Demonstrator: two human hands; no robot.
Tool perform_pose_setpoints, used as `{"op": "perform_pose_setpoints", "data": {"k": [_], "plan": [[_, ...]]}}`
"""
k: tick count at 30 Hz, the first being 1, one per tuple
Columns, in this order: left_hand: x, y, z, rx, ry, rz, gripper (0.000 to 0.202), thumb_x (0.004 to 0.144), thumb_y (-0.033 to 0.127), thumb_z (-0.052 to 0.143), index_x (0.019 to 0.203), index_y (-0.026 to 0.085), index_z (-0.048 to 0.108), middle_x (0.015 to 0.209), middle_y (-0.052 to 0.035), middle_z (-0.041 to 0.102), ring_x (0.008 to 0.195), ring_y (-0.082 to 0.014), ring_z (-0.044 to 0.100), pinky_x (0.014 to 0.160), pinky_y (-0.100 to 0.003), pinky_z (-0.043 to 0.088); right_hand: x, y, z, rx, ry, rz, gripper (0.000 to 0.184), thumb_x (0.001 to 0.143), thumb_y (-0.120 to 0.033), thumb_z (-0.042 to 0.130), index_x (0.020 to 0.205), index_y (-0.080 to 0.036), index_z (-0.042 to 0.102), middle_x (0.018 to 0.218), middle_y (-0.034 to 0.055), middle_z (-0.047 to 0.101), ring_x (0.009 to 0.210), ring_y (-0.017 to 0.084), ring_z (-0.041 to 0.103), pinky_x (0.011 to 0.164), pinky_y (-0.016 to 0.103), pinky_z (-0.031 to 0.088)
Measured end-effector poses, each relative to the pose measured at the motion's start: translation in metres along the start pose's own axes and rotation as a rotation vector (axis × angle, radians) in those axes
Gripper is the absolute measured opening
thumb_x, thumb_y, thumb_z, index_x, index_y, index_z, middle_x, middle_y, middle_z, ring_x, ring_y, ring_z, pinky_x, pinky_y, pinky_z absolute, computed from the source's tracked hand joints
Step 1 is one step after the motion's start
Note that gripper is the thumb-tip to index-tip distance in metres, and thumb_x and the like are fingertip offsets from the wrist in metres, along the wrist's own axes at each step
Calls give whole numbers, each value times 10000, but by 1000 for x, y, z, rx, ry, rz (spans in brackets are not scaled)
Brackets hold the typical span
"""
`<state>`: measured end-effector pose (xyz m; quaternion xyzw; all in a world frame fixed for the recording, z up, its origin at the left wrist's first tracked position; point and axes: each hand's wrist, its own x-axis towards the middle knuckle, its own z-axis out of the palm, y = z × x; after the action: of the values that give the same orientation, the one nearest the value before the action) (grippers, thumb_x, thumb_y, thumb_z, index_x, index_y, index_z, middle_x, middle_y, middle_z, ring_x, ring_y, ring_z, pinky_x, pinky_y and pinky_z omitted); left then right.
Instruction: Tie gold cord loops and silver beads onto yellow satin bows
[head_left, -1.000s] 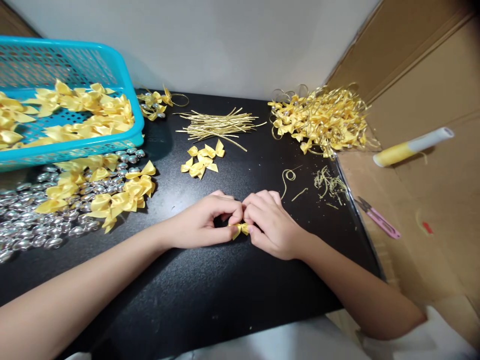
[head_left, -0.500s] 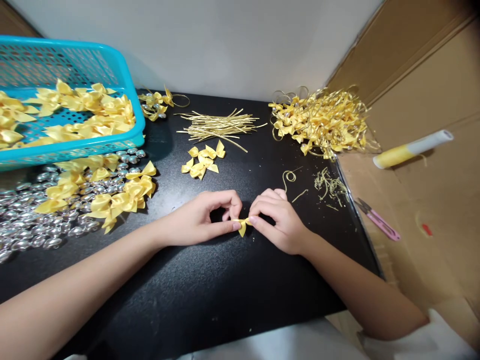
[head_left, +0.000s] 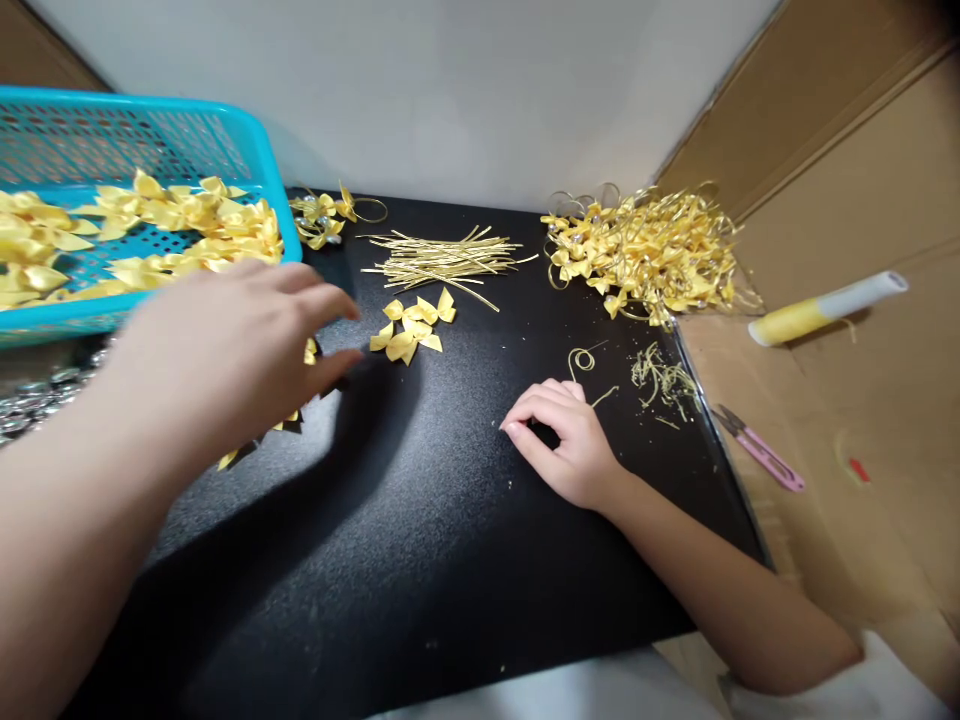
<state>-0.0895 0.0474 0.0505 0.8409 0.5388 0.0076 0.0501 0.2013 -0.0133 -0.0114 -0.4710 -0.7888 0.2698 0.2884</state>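
Observation:
My left hand (head_left: 240,340) is lifted over the left side of the table, in front of the basket. Its thumb and fingers are spread, with nothing visible between them. A small group of yellow ribbon bows (head_left: 409,325) lies just right of its fingertips. My right hand (head_left: 559,440) rests on the black table (head_left: 420,560), thumb and index fingertip pressed together. Whatever it may hold is hidden. Behind its curled fingers lies a thin gold cord (head_left: 581,358) in a loose coil; whether the hand touches it I cannot tell.
A blue basket (head_left: 274,190) of yellow bows stands left, silvery beads (head_left: 45,400) before it. Gold ties (head_left: 442,262) lie at the back, finished bows with loops (head_left: 645,255) at back right. Cord scraps (head_left: 660,378), pink snips (head_left: 765,455) and a yellow-white roll (head_left: 825,308) are right.
My left hand has left the yellow bow both hands held and swung up and left, opening. That bow is out of sight. My right hand stays in place, fingers still pinched.

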Motion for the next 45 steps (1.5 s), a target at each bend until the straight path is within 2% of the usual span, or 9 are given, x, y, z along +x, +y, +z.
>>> {"op": "perform_pose_setpoints", "data": {"k": [6,10,14,17,23,28,35,40,45], "plan": [[16,30,17,279,-77,123,171,908,268,538,918,159,669,981,-98,686,907,-283,599,672,-348,375,1,1,0,3,3,0,197,903,-240,520,725,-206,599,750,-15,670,740,136,569,801,357,317],[15,33,27,131,-66,81,169,847,351,607,750,217,640,738,-41,697,679,-233,625,576,-313,352,0,1,0,13,15,-12,170,887,-222,547,728,-202,603,739,-24,656,741,129,568,803,351,313],[10,52,31,-228,-152,67,167,853,385,574,916,235,615,647,5,698,503,-176,587,488,-269,325,-1,-1,1,-3,14,-35,128,857,-233,606,733,-201,618,730,-26,646,748,132,568,813,352,304],[8,58,29,-425,-175,172,235,894,355,511,1075,220,577,691,13,695,543,-163,606,519,-258,387,-1,-1,1,-29,-1,-42,113,844,-275,644,757,-203,635,727,-26,644,759,138,564,819,354,289],[8,54,26,-330,-65,379,302,843,362,604,1094,196,626,1042,-79,650,950,-247,625,783,-344,481,-1,-2,0,-62,-23,-34,101,820,-292,650,780,-203,626,750,-23,652,782,146,555,823,359,260],[2,74,33,-317,-117,461,264,842,406,643,990,188,629,957,-62,633,890,-242,596,772,-360,455,-3,-1,-1,-177,-116,-123,141,740,-244,657,877,-217,636,907,-7,675,880,179,525,828,378,229],[-1,82,52,-315,-18,535,151,877,319,614,941,183,617,887,-34,661,814,-206,584,695,-324,395,-1,4,0,-243,-103,-185,142,926,-248,531,840,-205,636,876,-9,689,847,162,513,798,378,228],[-5,86,57,-619,85,433,154,938,249,527,883,169,648,807,-16,679,730,-139,583,669,-270,412,-1,1,-4,-98,-62,-157,118,938,-270,546,890,-208,635,896,1,700,863,163,557,823,381,273],[-7,90,54,-919,-4,199,158,913,289,581,859,172,673,686,25,632,585,-91,508,538,-202,400,-3,0,-2,86,102,-154,22,883,-240,622,883,-219,617,794,-2,708,771,155,626,806,368,382]]}}
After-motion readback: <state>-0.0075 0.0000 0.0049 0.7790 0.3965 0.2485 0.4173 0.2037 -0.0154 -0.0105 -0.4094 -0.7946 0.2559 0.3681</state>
